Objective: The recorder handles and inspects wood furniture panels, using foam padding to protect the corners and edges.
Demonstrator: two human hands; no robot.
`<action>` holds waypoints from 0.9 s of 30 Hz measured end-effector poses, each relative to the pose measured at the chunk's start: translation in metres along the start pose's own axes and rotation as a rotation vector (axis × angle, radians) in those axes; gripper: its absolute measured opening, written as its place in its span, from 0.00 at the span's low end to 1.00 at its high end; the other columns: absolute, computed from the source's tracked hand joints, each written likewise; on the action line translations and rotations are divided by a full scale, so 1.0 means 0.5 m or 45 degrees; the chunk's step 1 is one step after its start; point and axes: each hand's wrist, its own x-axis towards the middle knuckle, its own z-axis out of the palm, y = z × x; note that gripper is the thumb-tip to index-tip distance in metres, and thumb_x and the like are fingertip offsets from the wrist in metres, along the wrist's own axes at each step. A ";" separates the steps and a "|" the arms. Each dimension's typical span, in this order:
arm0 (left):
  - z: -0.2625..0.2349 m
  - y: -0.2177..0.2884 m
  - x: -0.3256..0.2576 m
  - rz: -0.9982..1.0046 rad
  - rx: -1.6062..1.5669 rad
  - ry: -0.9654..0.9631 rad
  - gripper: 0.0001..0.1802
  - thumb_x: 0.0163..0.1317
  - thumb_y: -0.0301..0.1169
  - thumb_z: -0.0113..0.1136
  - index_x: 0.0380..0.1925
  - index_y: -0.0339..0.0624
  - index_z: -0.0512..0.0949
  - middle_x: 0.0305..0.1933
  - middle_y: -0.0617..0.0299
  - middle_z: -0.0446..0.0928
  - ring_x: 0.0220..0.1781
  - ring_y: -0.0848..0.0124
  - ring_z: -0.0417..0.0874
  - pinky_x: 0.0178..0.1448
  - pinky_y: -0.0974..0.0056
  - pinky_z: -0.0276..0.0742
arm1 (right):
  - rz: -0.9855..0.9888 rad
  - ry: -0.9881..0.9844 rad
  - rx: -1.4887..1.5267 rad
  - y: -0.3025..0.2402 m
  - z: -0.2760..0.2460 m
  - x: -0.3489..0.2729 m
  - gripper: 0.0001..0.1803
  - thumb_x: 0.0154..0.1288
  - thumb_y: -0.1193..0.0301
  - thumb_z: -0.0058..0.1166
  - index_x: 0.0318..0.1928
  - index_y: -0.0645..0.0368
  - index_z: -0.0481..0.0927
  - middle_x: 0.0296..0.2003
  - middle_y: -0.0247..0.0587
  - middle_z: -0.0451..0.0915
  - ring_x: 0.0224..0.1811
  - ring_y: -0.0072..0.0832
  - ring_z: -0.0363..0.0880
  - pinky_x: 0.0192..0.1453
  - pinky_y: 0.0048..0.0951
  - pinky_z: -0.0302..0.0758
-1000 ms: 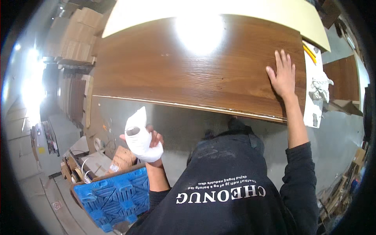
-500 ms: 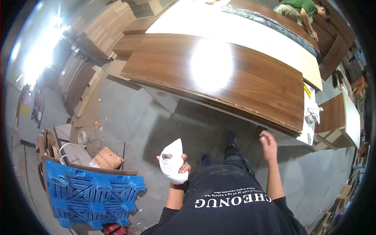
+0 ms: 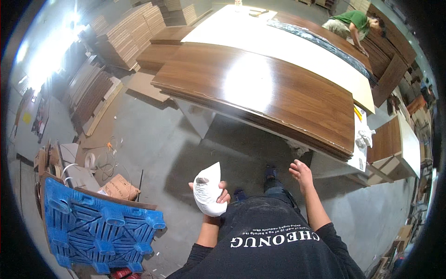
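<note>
My left hand [image 3: 223, 194] is wrapped round a plump white bag [image 3: 207, 193] with a pointed top and a dark grey patch on its side; part of the palm is hidden behind it. My right hand [image 3: 302, 175] hangs empty in front of the table's near edge, its fingers loosely apart. Just beyond both hands lies a stack of glossy brown wood-grain panels [image 3: 297, 95], with whitish marks along the near edges.
A cream board [image 3: 211, 33] lies behind the panels; across it, a person in green [image 3: 355, 21] leans over brown boards. A crumpled white cloth [image 3: 365, 137] sits at the table's right end. At lower left are a blue pallet [image 3: 102, 225] and a paper sack [image 3: 120, 187].
My view has shifted slightly. My right hand has moved a little left and its fingers have spread. The white bag stays in my left hand and appears more upright.
</note>
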 end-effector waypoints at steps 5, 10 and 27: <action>0.023 0.013 0.016 -0.157 0.050 -0.011 0.54 0.51 0.66 0.52 0.69 0.46 0.45 0.39 0.51 0.75 0.17 0.68 0.66 0.26 0.65 0.61 | -0.003 0.084 0.343 -0.004 -0.022 0.037 0.26 0.66 0.57 0.47 0.60 0.55 0.68 0.51 0.39 0.77 0.47 0.25 0.78 0.46 0.25 0.70; 0.034 0.019 0.021 -0.194 0.116 0.032 0.49 0.54 0.65 0.48 0.69 0.48 0.49 0.36 0.55 0.76 0.15 0.69 0.65 0.24 0.65 0.61 | -0.088 0.393 0.515 -0.038 -0.030 0.085 0.30 0.66 0.58 0.47 0.65 0.51 0.59 0.53 0.36 0.73 0.49 0.28 0.75 0.52 0.33 0.67; 0.032 0.012 0.253 -0.247 0.328 -0.030 0.37 0.66 0.43 0.48 0.70 0.53 0.43 0.50 0.53 0.74 0.35 0.69 0.74 0.39 0.67 0.68 | -0.254 1.020 0.912 -0.083 -0.318 0.130 0.34 0.62 0.59 0.54 0.65 0.56 0.58 0.55 0.35 0.68 0.53 0.35 0.69 0.59 0.41 0.61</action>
